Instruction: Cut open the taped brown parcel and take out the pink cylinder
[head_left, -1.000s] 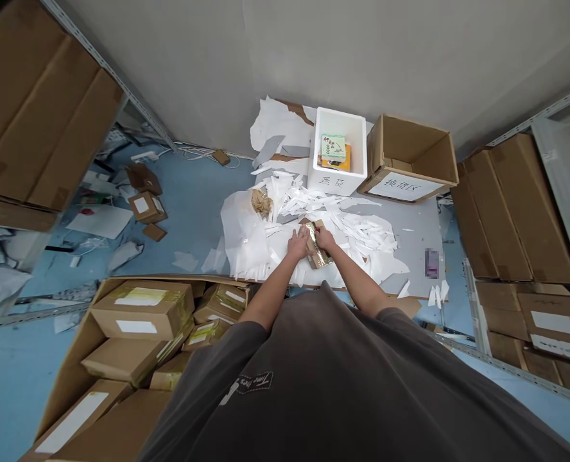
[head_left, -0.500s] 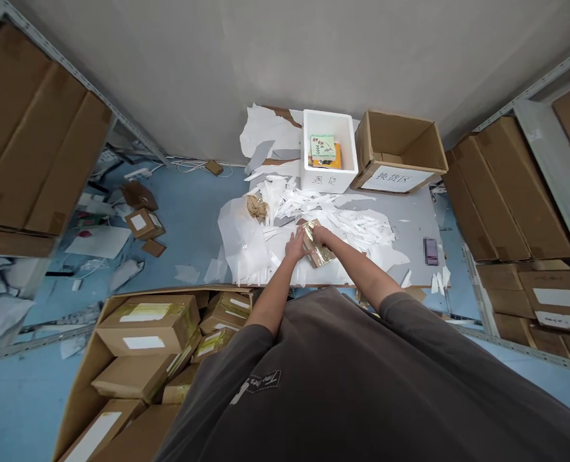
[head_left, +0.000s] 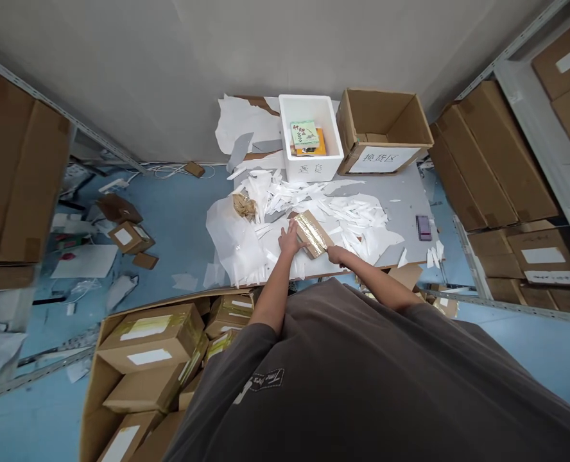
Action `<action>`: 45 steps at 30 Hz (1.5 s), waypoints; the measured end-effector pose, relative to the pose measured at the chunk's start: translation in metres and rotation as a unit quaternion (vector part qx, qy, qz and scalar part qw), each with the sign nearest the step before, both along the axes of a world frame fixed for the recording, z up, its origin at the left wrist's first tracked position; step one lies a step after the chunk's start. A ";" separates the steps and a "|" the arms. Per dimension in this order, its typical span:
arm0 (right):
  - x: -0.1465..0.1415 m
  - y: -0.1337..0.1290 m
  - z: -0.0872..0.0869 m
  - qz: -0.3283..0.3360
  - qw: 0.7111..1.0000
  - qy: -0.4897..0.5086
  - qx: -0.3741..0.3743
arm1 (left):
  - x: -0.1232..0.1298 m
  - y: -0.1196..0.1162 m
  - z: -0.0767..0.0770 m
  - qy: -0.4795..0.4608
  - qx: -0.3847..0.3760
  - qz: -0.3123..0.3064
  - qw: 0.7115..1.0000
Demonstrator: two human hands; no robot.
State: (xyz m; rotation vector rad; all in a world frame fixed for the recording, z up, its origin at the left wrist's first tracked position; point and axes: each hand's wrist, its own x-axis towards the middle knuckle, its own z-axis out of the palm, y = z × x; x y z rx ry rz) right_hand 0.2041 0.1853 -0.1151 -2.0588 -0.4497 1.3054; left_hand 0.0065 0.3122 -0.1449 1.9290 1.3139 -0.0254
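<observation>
A small cardboard box [head_left: 315,232] with shiny clear tape along its top lies tilted on the paper-strewn table. My left hand [head_left: 290,239] grips its left side, the thumb reaching over toward the near edge and the fingers along the far side. At the box's near right corner is my right hand [head_left: 337,255], closed like a fist at the end of the tape. Whatever is inside that fist is too small or hidden to make out. White paper strips [head_left: 309,196] lie heaped behind the box.
Behind stand a white foam box [head_left: 314,171] holding packets and an open carton [head_left: 386,160] with a handwritten label. A phone-like blurred item [head_left: 423,228] lies at the table's right. A big carton [head_left: 92,385] of parcels is at front left; shelves with cartons [head_left: 501,154] stand right.
My right hand has moved from the top of the box toward me, to its near right corner, uncovering the tape. My left hand stays at the box's left side. The view has shifted slightly.
</observation>
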 end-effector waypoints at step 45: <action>0.087 -0.020 0.009 0.474 0.853 -0.216 -0.021 | 0.067 -0.058 0.057 0.122 0.091 -0.251 0.956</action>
